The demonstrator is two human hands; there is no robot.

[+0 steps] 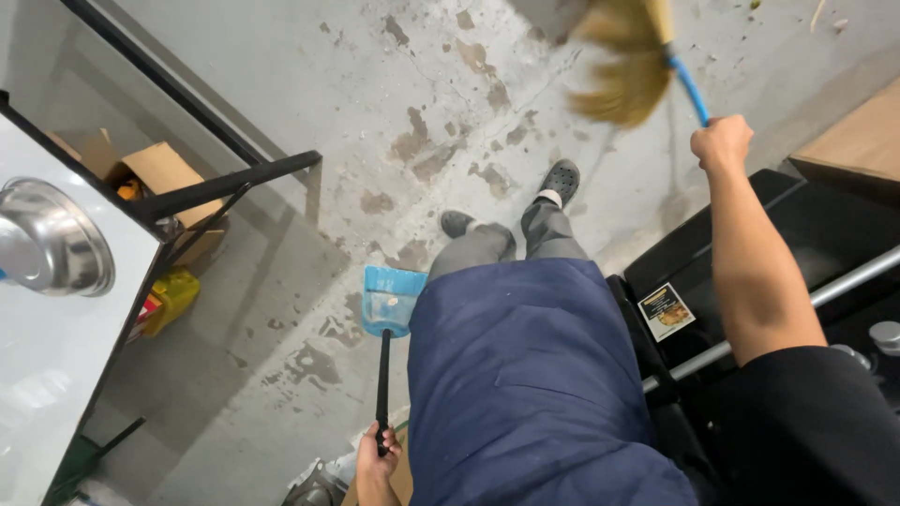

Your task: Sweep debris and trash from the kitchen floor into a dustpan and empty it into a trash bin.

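- Right hand, upper right of the frame, is closed in a fist round the thin blue handle of a straw-coloured bristle broom. The arm reaches forward and up, which keeps the bristle head out ahead of the feet.
- Broom's long axis runs on a diagonal, from the fist up and left to the bristles at the top edge. The bristle head is blurred and spreads toward the upper left; whether it touches the grey stained concrete floor I cannot tell.
- Left hand, bottom centre, is wrapped round the top of the black stick of a light blue plastic dustpan. Held low at the side, so the pan hangs near the floor just left of the dark blue apron.
- Dustpan's long axis is close to vertical in the frame; the pan's open mouth points to the top, toward the grey clogs.
- Left edge: a white table carrying a round steel bowl; an open cardboard box sits beneath it.
- Right edge: a black cart with a silver rail, just beside the right arm.
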